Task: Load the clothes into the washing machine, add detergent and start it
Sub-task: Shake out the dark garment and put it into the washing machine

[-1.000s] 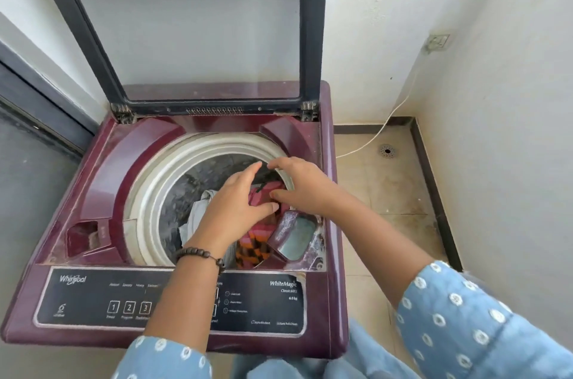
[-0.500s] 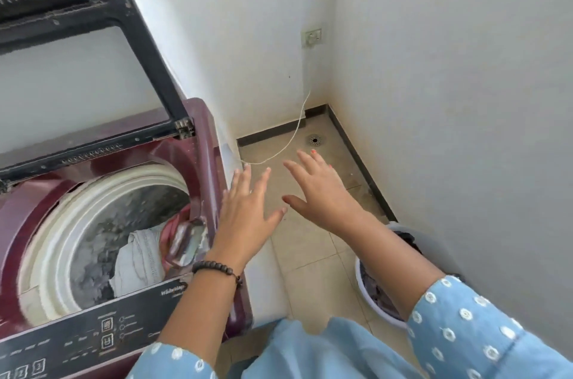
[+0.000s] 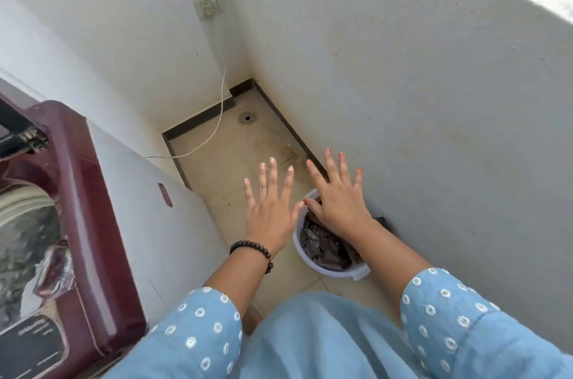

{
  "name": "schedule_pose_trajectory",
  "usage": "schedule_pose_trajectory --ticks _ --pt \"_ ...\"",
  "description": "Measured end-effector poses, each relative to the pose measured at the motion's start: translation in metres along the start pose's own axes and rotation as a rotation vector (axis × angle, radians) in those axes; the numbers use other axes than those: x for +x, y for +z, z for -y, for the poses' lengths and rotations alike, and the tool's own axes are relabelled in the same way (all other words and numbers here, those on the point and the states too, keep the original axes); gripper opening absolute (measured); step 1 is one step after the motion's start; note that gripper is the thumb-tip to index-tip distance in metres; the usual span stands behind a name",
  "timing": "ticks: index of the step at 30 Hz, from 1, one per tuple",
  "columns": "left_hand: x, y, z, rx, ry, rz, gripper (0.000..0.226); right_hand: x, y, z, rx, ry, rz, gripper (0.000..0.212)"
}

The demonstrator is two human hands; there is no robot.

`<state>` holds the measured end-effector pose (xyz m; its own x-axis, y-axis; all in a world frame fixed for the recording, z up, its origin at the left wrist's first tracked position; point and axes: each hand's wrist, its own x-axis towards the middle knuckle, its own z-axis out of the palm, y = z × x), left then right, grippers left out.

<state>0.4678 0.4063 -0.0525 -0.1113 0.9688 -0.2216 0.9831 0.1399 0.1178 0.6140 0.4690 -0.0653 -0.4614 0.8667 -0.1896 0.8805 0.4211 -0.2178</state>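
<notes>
Both empty, fingers spread: left hand (image 3: 269, 215), right hand (image 3: 338, 202); below the right, white bucket (image 3: 341, 272) of dark clothes (image 3: 325, 247).

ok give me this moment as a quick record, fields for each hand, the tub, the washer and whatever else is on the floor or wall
left hand: left hand, fingers spread, holding nothing, above the floor beside the tub
right hand: right hand, fingers spread, holding nothing, over the tub
tub: white tub on the floor by the right wall, dark clothes inside
washer: maroon washing machine at left, lid up, drum partly in view
floor: round drain near the corner
wall: socket with a white cord running down to the floor
</notes>
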Motion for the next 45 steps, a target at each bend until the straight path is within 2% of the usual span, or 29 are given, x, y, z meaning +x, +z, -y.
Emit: schedule_pose_trajectory --ticks 8,18,32,37,40,42,45 --pt "0.017 0.068 -0.053 0.048 0.122 0.162 0.071 -0.024 0.06 -0.074 -0.037 0.137 0.102 0.081" --pt "0.039 0.178 -0.059 0.141 0.225 0.362 0.072 -0.042 0.18 -0.116 -0.04 0.274 0.261 0.081" --pt "0.07 0.352 -0.061 0.139 0.327 0.516 0.072 -0.018 0.353 -0.171 -0.065 0.361 0.357 0.084" --pt "0.089 0.389 -0.067 0.175 0.385 0.506 0.072 -0.006 0.388 -0.197 -0.189 0.388 0.434 0.083" --pt "0.093 0.4 -0.066 0.168 0.392 0.506 0.072 -0.004 0.396 -0.208 -0.173 0.434 0.476 0.083" --pt "0.094 0.403 -0.063 0.161 0.391 0.513 0.072 -0.002 0.395 -0.21 -0.155 0.436 0.505 0.078" --pt "0.094 0.4 -0.059 0.15 0.379 0.526 0.072 0.004 0.388 -0.214 -0.14 0.441 0.504 0.048"
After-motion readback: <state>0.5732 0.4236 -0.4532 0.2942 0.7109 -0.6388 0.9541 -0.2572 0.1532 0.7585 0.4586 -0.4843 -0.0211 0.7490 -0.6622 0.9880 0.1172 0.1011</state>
